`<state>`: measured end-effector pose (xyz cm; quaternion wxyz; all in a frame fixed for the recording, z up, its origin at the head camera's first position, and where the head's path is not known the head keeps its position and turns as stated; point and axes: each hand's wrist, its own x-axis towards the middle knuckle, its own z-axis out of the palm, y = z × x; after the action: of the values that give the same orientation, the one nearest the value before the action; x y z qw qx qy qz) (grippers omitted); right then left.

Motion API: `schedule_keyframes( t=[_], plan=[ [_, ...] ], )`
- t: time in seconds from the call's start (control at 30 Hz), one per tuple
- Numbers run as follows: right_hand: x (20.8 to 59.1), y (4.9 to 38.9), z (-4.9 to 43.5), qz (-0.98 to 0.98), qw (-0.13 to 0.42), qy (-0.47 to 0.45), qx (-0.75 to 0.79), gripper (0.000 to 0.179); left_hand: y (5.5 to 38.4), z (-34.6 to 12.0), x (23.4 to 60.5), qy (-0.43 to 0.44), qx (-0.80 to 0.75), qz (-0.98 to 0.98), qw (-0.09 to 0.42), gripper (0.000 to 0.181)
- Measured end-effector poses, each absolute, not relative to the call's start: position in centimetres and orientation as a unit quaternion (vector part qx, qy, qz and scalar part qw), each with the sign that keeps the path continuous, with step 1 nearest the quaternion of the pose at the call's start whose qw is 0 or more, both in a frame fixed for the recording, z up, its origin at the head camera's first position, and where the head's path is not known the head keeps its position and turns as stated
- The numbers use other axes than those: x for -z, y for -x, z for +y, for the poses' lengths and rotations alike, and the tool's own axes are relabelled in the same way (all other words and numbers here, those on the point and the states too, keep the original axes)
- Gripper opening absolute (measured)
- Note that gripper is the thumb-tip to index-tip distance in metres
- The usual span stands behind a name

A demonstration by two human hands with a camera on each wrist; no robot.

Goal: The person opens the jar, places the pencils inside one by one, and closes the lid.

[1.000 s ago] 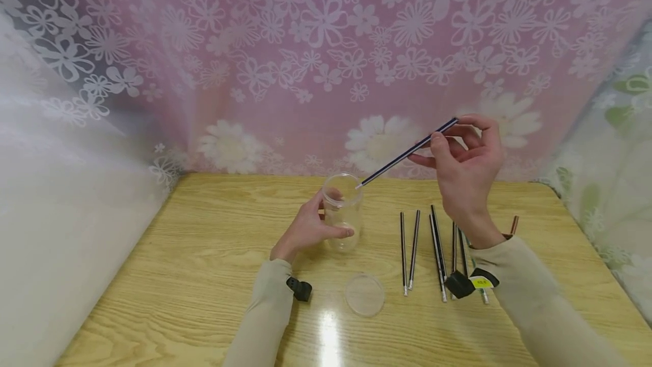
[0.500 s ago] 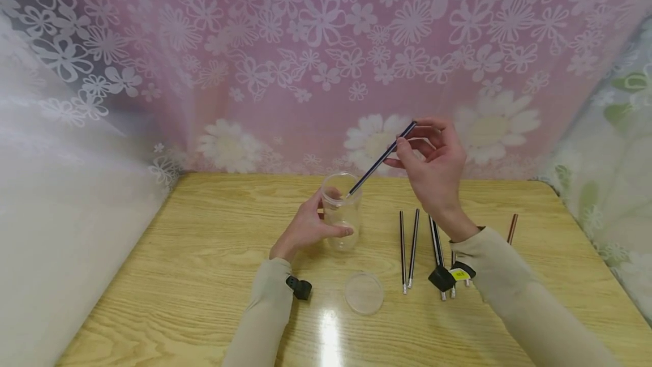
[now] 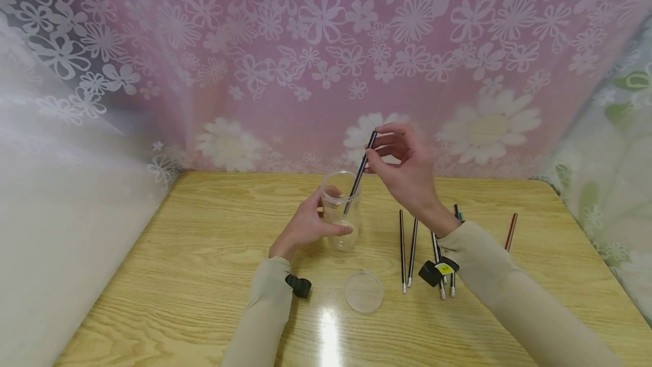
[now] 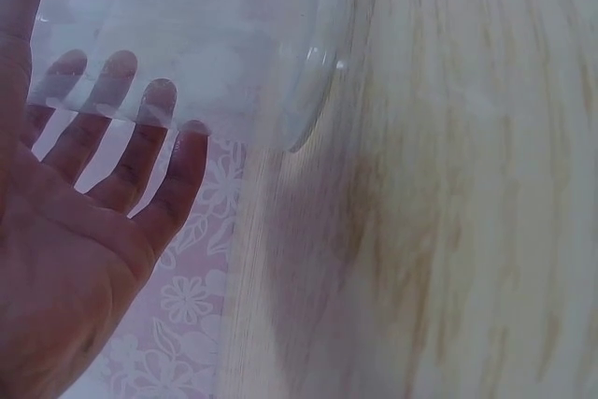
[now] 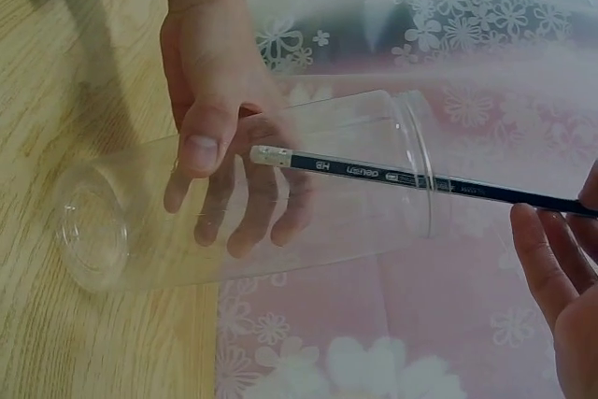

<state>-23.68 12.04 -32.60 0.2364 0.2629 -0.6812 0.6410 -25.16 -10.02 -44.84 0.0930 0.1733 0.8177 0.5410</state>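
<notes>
A clear plastic jar [image 3: 340, 208] stands in the grip of my left hand [image 3: 308, 225], thumb on the near side and fingers behind. In the left wrist view those fingers [image 4: 112, 81] show through the jar's wall [image 4: 234, 44]. My right hand [image 3: 407, 169] pinches a dark striped pencil [image 3: 360, 169] near its upper end. Its white eraser end [image 5: 271, 154] is inside the jar, above the base, in the right wrist view, and the shaft slants out past the rim [image 5: 419, 163].
A round clear lid [image 3: 364, 292] lies on the wooden table [image 3: 204, 276] in front of the jar. Two dark pencils [image 3: 402, 251] lie to the right, with several more pencils [image 3: 442, 290] partly under the right wrist. A reddish-brown pencil [image 3: 511, 231] lies farther right.
My right hand has moved left and slightly down, tipping the pencil steeper. Its eraser end has gone from beside the rim to inside the jar. The left hand and jar stay put.
</notes>
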Motion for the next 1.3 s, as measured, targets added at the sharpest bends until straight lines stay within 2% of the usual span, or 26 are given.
schedule_keyframes(
  t=[0.23, 0.53, 1.0, 1.3],
  plan=[
    [33.0, 23.6, 11.7, -0.707, 0.199, -0.284, -0.616, 0.035, 25.3, -10.1, 44.9, -0.174, -0.543, 0.817, 0.09, 0.073],
    [34.0, 23.4, 11.9, -0.754, 0.179, -0.331, -0.538, 0.026, 25.2, -10.1, 44.8, -0.179, -0.541, 0.817, 0.088, 0.074],
    [35.2, 23.5, 12.7, -0.807, 0.198, -0.357, -0.426, 0.015, 25.3, -10.1, 44.6, -0.185, -0.534, 0.821, 0.083, 0.073],
    [35.8, 23.6, 12.7, -0.81, 0.229, -0.405, -0.358, 0.013, 25.0, -10.2, 45.0, -0.175, -0.552, 0.809, 0.103, 0.08]
  ],
)
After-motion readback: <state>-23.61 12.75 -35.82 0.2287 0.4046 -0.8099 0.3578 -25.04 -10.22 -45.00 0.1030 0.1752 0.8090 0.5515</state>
